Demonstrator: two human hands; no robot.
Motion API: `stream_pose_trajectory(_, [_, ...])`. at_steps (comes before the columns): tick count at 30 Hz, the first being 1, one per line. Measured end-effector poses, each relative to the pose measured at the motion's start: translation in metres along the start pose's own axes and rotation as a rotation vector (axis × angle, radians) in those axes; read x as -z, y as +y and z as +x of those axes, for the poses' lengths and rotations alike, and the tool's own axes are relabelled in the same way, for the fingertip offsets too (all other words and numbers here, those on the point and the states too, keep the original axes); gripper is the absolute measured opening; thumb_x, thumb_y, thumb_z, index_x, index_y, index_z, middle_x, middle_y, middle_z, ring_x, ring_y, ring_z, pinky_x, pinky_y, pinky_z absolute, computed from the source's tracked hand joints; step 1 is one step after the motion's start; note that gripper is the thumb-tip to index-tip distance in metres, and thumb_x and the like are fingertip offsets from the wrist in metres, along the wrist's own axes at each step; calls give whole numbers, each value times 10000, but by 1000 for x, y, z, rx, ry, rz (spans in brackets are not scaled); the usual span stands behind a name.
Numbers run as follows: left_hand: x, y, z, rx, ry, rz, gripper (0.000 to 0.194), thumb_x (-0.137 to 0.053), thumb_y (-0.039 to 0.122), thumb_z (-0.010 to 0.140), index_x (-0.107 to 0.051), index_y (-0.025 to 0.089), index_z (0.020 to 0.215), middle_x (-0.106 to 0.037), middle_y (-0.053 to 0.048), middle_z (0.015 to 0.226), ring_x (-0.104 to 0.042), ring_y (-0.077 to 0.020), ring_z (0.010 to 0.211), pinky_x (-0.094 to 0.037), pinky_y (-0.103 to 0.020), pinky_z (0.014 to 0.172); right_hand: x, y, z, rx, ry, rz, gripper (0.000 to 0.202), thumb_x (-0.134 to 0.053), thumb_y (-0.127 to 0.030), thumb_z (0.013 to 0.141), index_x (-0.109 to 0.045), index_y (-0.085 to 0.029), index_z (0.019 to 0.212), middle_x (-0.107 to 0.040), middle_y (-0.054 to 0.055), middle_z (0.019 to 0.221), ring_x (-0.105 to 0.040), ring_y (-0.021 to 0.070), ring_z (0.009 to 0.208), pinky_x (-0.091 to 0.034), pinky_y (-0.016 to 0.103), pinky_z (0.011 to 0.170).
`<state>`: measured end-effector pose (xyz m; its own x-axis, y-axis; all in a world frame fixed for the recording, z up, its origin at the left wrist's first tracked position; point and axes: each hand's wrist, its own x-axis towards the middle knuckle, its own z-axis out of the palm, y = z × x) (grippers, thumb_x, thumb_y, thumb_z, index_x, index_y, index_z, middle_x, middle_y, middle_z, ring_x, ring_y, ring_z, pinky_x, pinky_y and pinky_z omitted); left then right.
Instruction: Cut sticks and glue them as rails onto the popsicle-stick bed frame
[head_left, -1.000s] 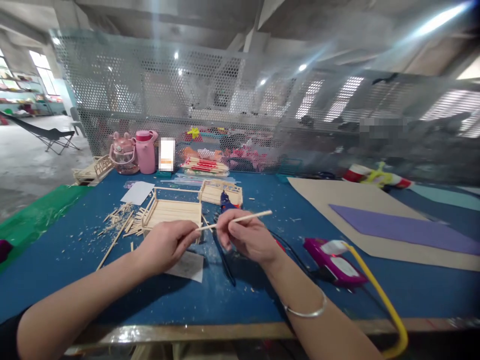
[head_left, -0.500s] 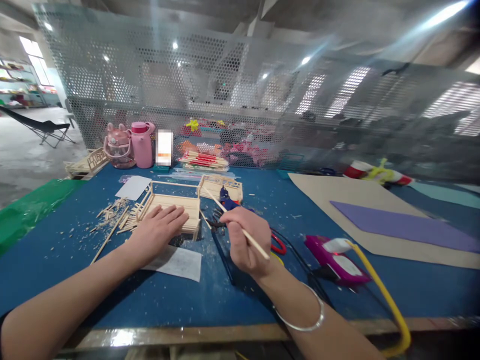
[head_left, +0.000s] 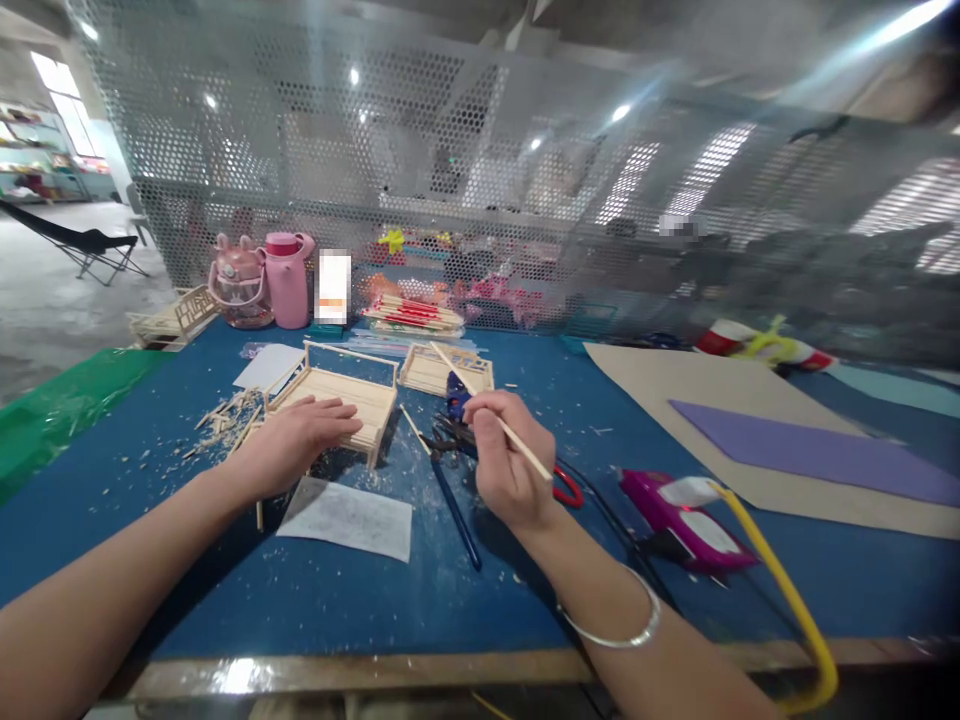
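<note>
My left hand (head_left: pixel 300 435) lies with fingers stretched out over the left part of a miniature wooden bench-like frame (head_left: pixel 352 392) built of thin sticks; its thumb is hidden. In a pinch grip, my right hand (head_left: pixel 514 450) holds a thin wooden stick (head_left: pixel 529 455), its far end pointing up and left. Below that hand, pliers (head_left: pixel 456 515) with dark blue handles lie on the table, jaws touching a short stick (head_left: pixel 412 428). A dark blue tool (head_left: pixel 456 395), partly hidden, sits behind the held stick. Farther back is a smaller wooden frame (head_left: pixel 431 372).
Loose stick offcuts (head_left: pixel 229 420) lie left of the frame. White paper (head_left: pixel 349 520) is in front. To the right are a red handle loop (head_left: pixel 571 487), a magenta device (head_left: pixel 690 525) with a yellow cable (head_left: pixel 784 590), and purple sheet (head_left: pixel 810 455). Pink bottles (head_left: pixel 287 285) stand behind.
The wooden frame has turned slightly and come nearer, with my left hand moving left on it. My right hand and its stick have shifted a little right. More of the pliers shows.
</note>
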<state>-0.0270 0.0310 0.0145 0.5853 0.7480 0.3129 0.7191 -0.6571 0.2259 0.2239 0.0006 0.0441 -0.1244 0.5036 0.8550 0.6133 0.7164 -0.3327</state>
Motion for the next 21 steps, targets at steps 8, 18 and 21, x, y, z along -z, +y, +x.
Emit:
stream_pose_trajectory(8, [0, 6, -4, 4, 58, 7, 311, -432, 224, 867, -631, 237, 1105, -606, -58, 1222, -553, -208, 1137, -429, -388, 978, 0, -5, -2, -9, 43, -16, 153, -385, -210, 901, -537, -210, 916, -619, 32, 793, -576, 136, 650, -469, 271, 627])
stream_pose_trajectory(18, [-5, 21, -2, 68, 131, 155, 247, -447, 248, 884, -632, 228, 1047, -628, -65, 1184, -557, -237, 1119, -429, -434, 958, -2, -9, -4, 435, -164, -142, 248, -460, -122, 844, -569, -187, 1056, -678, 59, 824, -614, 165, 741, -469, 290, 655])
stream_pose_trajectory(21, [-8, 18, -1, 36, 216, 137, 234, -471, 268, 873, -650, 206, 1010, -659, -84, 1110, -584, -244, 1063, -446, -439, 935, -7, -17, -9, 511, -253, -151, 249, -427, -113, 841, -575, -149, 1038, -657, 69, 763, -581, 167, 673, -443, 287, 587])
